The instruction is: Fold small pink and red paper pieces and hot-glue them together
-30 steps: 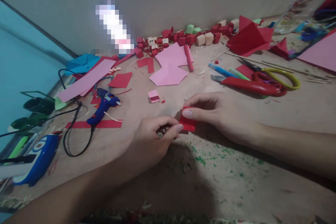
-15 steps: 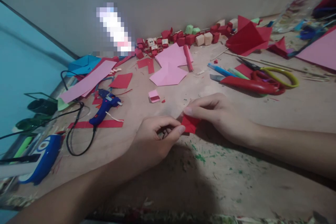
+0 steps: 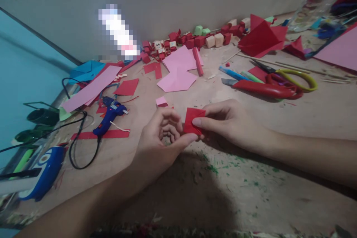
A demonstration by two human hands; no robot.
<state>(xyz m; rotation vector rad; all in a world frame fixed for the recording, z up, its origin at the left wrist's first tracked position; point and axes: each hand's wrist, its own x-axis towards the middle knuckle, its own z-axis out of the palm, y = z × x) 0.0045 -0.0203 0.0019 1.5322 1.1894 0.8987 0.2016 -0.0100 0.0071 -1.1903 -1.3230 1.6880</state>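
A small square of red paper [image 3: 190,116] with crease lines is pinched between the thumb and fingers of my right hand [image 3: 227,121]. To its left, my left hand [image 3: 161,137] is open, its fingers curved and spread away from the thumb. That thumb tip lies at the paper's lower edge; whether it presses on it I cannot tell. Just behind my left fingers sits a small folded pink paper box [image 3: 161,101], partly covered by them.
Red-handled scissors [image 3: 262,90], yellow-handled scissors [image 3: 298,78] and pens lie to the right. A blue glue gun [image 3: 110,117] with a looping cord rests on the left. Pink sheets [image 3: 178,79] and a row of small paper cubes [image 3: 199,41] are along the wall.
My left fingers have let go of the red paper and spread apart. The paper has been turned up to face me in my right hand, which stays in about the same place.
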